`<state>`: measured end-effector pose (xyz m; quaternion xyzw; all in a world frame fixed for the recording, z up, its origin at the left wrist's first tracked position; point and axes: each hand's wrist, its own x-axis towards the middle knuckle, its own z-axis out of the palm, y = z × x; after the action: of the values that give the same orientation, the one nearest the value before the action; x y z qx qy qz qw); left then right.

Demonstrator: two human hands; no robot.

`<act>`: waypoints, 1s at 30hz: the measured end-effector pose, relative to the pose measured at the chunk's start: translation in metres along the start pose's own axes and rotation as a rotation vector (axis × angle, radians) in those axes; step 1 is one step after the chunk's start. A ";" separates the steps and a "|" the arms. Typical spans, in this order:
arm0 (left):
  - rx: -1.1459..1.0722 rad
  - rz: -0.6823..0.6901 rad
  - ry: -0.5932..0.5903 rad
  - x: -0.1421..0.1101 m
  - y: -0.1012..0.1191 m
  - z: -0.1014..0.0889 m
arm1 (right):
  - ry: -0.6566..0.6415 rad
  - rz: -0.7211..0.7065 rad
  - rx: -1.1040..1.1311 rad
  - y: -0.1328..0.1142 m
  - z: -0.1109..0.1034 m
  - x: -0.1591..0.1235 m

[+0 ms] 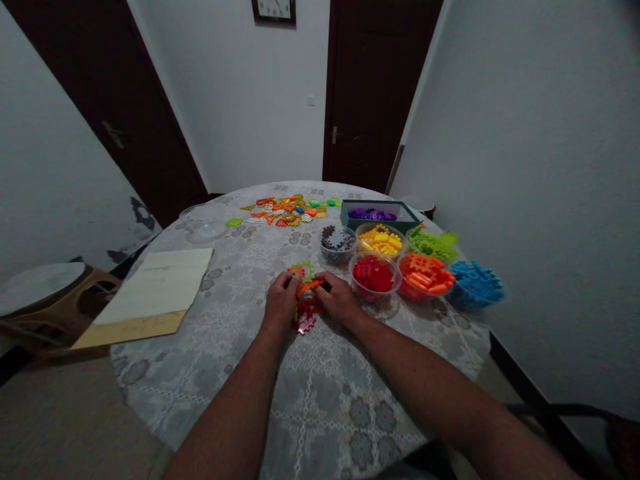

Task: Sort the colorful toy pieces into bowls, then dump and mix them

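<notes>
Cluster of plastic pieces (309, 305) held between left hand (281, 300) and right hand (341, 299) over the patterned tablecloth (300, 407).

Left to right, I find marks on the paper (153, 287) too faint to read; a wall clock (274, 9) with numerals, cut off above; left fingers closed on the cluster, tips partly hidden; right thumb and fingers pinching its orange part (311, 286), the joins unclear to me; then a tub (375, 296) of red pieces (373, 273).
</notes>
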<state>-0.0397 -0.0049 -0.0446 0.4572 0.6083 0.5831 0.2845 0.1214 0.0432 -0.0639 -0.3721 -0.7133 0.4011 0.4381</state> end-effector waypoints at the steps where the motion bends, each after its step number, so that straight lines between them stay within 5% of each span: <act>1: -0.002 -0.004 0.003 0.000 0.000 -0.001 | -0.010 -0.031 -0.041 -0.002 0.000 -0.001; 9: -0.186 -0.105 0.050 0.006 -0.007 -0.003 | 0.025 -0.435 -0.417 -0.055 -0.015 -0.012; 14: -0.193 -0.129 0.044 0.005 -0.006 -0.003 | 0.161 -0.513 -0.610 -0.090 -0.076 -0.002; 18: -0.136 -0.117 0.032 0.002 -0.001 -0.003 | 0.235 -0.377 -0.916 -0.072 -0.144 0.006; 21: -0.125 -0.112 0.015 0.000 0.002 -0.003 | 0.214 -0.240 -1.074 -0.046 -0.171 0.006; 25: -0.125 -0.126 0.002 -0.002 0.003 -0.002 | 0.221 -0.209 -1.135 -0.030 -0.177 0.004; 30: -0.144 -0.127 -0.018 -0.005 0.008 -0.003 | 0.365 -0.288 -0.970 -0.045 -0.170 0.008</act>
<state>-0.0381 -0.0112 -0.0373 0.4014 0.5901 0.6018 0.3585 0.2679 0.0744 0.0291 -0.4939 -0.7727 -0.1095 0.3833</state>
